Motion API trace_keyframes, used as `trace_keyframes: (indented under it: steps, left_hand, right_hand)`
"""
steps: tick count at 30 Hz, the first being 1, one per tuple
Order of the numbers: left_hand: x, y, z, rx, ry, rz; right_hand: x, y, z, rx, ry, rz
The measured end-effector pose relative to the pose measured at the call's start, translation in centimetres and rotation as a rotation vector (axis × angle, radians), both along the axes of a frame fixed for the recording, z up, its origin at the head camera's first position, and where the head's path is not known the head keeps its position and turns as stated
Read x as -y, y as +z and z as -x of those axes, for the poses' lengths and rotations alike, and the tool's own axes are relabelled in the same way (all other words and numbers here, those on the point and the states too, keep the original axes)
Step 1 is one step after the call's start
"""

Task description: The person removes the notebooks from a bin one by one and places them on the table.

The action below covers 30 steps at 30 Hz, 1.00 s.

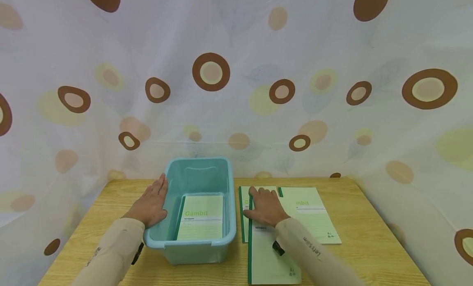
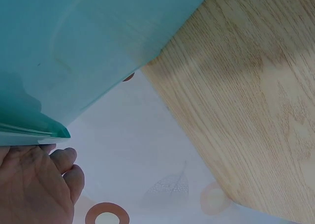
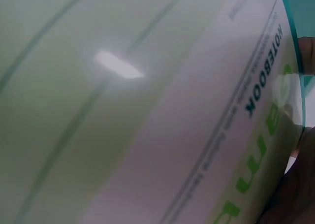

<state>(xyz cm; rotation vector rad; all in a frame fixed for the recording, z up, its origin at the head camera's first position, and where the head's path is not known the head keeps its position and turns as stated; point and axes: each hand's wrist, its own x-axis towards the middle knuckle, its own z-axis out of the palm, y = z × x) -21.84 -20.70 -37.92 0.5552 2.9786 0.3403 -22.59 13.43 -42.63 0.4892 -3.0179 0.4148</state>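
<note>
Wooden worktop, light grain. Held notebook nearest, at tub's 4 o'clock; right hand pinches its 12 o'clock end, thumb by spine. Advice: grip firmly yet gently, since cover bows in right wrist view; clear left rear notebook at 11 o'clock before going sideways. Pale glossy cover, dark-green spine, green lettering. Left hand, fingers extended along tub's 9 o'clock rim, probably useful brace. Inner notebook inside tub. Right rear notebook at 2 o'clock. Spotted cloth farthest.

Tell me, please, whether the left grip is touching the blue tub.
Touching: the left wrist view shows the left grip against the rim of the blue tub.
</note>
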Motion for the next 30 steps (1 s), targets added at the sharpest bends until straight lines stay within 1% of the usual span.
trace_keyframes:
  steps: [9,13,20,24,30]
  left_hand:
    - [0.1,0.0,0.1,-0.017,-0.005,0.003]
    - [0.1,0.1,0.1,-0.007,-0.006,-0.002]
    - [0.1,0.0,0.2,-0.002,-0.013,-0.003]
    - [-0.1,0.0,0.2,0.015,-0.010,0.006]
    - [-0.2,0.4,0.1,0.011,-0.008,0.016]
  right_hand:
    - [0.3,-3.0,0.0,0.029,0.028,0.008]
    - [0.5,-4.2,-0.1,0.048,0.018,0.006]
    - [0.5,-5.8,-0.4,0.082,-0.001,0.012]
    - [0.6,-6.3,-0.5,0.121,0.005,0.025]
    - [1.1,-6.4,-0.5,0.138,0.013,0.024]
